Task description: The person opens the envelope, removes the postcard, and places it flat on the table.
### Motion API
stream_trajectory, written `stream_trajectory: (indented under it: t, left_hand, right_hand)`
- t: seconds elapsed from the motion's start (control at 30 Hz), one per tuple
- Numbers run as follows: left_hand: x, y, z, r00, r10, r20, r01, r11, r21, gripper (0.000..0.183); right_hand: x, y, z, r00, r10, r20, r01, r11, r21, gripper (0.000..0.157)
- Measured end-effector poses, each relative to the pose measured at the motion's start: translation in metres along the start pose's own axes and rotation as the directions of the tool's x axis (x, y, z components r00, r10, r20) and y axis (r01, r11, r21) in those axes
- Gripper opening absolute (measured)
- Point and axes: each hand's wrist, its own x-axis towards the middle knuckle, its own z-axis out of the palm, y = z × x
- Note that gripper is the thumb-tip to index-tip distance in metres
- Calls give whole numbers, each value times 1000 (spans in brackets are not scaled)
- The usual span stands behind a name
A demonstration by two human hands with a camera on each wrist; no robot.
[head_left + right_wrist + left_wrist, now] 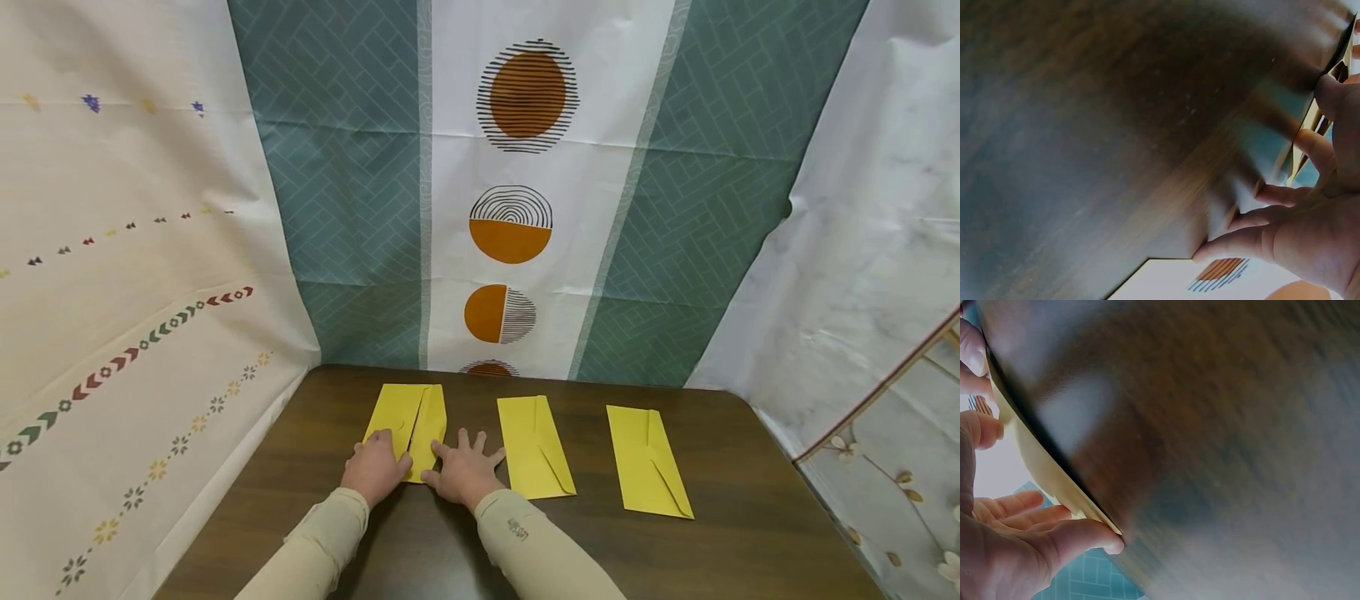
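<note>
In the head view a yellow envelope [397, 402] lies at the left of three, with a long flap edge running down it that stands slightly raised. My left hand [377, 468] rests on its lower left part, fingers bent a little, little finger at the left edge in the left wrist view. My right hand [467, 472] is spread beside its lower right edge. Its thumb [1330, 94] and forefinger touch that edge, and the other fingertips press on the table. In the left wrist view the near edge of the envelope [1032, 450] bows up off the wood.
A second yellow envelope [529, 442] lies just right of my right hand, and a third envelope [647, 458] farther right. All are on a dark wooden table [592, 550]. A patterned cloth [360, 208] hangs behind its far edge, with pale cloths at both sides.
</note>
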Motion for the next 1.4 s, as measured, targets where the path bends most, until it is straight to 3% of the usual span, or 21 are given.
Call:
stream_trajectory:
  t: [0.2,0.3,0.4,0.47,0.5,0.57,0.67,0.77,0.8,0.87,0.97,1.1,1.27,1.4]
  left_hand:
    - [-1,0,-1,1000,-1,-10,1,1000,-2,53]
    - [0,-1,-1,1000,9,-19,-9,1000,1,52]
    - [1,-1,-2,1000,10,-23,-10,1000,-4,50]
    - [1,-1,-3,1000,11,-26,-11,1000,-10,49]
    - [1,-1,-4,1000,11,-25,-11,1000,-15,48]
    - [2,-2,-5,1000,7,-23,-8,1000,-22,47]
    - [2,-4,-5,1000,7,-26,-7,1000,-25,47]
    - [1,-4,-4,1000,-2,-26,1,1000,-28,49]
    - [1,-4,-4,1000,-3,-27,2,1000,-31,49]
    - [1,-2,-2,1000,-8,-24,7,999,-38,49]
    - [1,-1,-1,1000,-12,-26,11,999,-42,47]
    - [1,0,-1,999,-11,-44,8,999,-53,45]
    - [0,-1,-4,998,-5,-64,-1,996,-85,41]
    - [0,-1,-5,998,-3,-66,-4,996,-93,41]
  right_hand:
    - [3,3,1,1000,-11,19,10,1000,14,60]
    - [4,7,-9,999,-39,27,38,998,60,60]
    - [9,12,-26,996,-91,12,88,980,181,60]
    - [13,15,-39,991,-127,-30,130,941,311,60]
    - [15,15,-45,989,-135,-52,145,912,384,60]
    - [18,16,-56,985,-149,-91,174,817,550,59]
    - [20,11,-68,984,-147,-97,167,600,783,59]
    - [22,5,-70,985,-163,-63,121,373,920,60]
    - [22,3,-69,985,-167,-44,96,317,944,61]
    - [22,1,-65,984,-179,-8,52,245,968,63]
    - [24,-1,-57,982,-180,65,-30,193,981,68]
    - [26,0,-46,974,-170,147,-121,156,980,74]
    - [28,-1,-33,967,-168,193,-176,111,978,77]
    - [31,-4,-25,960,-174,219,-213,55,976,77]
